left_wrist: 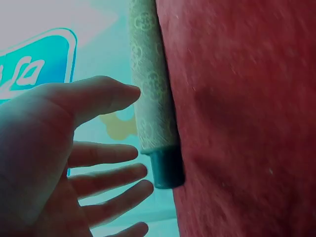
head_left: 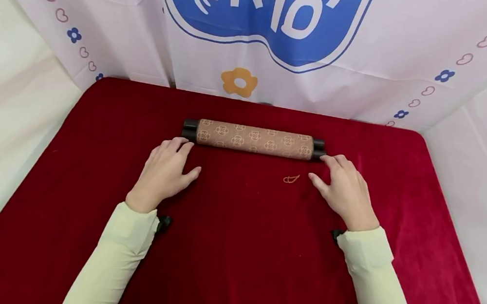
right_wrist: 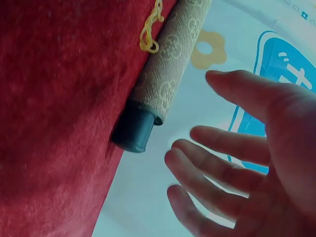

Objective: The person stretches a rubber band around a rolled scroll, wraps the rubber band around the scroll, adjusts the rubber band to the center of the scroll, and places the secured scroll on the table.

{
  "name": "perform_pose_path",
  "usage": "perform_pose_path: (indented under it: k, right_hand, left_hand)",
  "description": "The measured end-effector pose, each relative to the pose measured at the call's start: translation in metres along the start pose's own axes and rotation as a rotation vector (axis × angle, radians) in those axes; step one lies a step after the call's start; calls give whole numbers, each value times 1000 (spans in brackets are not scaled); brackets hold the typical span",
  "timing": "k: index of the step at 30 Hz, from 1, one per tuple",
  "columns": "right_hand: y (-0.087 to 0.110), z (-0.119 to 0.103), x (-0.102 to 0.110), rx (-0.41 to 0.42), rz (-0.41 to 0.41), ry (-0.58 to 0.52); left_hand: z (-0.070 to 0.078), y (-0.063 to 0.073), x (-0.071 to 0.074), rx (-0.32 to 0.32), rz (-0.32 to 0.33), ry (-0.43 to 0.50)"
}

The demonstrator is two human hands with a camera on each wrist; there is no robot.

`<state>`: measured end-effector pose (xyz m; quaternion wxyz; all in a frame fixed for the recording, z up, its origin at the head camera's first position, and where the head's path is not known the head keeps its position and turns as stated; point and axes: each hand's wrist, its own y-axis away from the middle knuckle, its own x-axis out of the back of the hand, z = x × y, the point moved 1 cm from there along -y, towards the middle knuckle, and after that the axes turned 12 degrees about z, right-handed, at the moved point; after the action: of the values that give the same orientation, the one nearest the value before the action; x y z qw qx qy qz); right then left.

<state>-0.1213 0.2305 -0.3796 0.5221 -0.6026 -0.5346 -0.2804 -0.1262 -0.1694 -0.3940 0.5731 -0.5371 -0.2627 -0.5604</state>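
Note:
A rolled-up scroll point(head_left: 255, 140) lies crosswise on the red cloth, its brown backing patterned with pale flower motifs. Pairs of black rod ends point(head_left: 190, 129) stick out at both sides. My left hand point(head_left: 163, 171) is by the left rod end, fingers spread and thumb apart, holding nothing. By the opposite end is my right hand point(head_left: 347, 191), its fingers likewise loose around no object. In both wrist views the fingers point(left_wrist: 111, 155) look extended beside the black knob point(right_wrist: 134, 127); whether any fingertip touches it I cannot tell. A small yellowish rubber band point(head_left: 291, 179) lies just in front of the scroll.
Red velvety cloth point(head_left: 234, 249) covers the table. Behind it hangs a white curtain point(head_left: 125, 57) with a blue emblem and flower prints. White fabric walls stand on the left and right sides.

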Motion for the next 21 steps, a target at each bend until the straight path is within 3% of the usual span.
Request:
perform_pose_path:
  k: [11, 21]
  right_hand:
    - [-6, -14, -5, 30, -114, -73]
    - [-9, -24, -16, 12, -202, -92]
  left_hand:
    - [31, -12, -2, -85, -8, 9]
    - [64, -24, -20, -91, -130, 211]
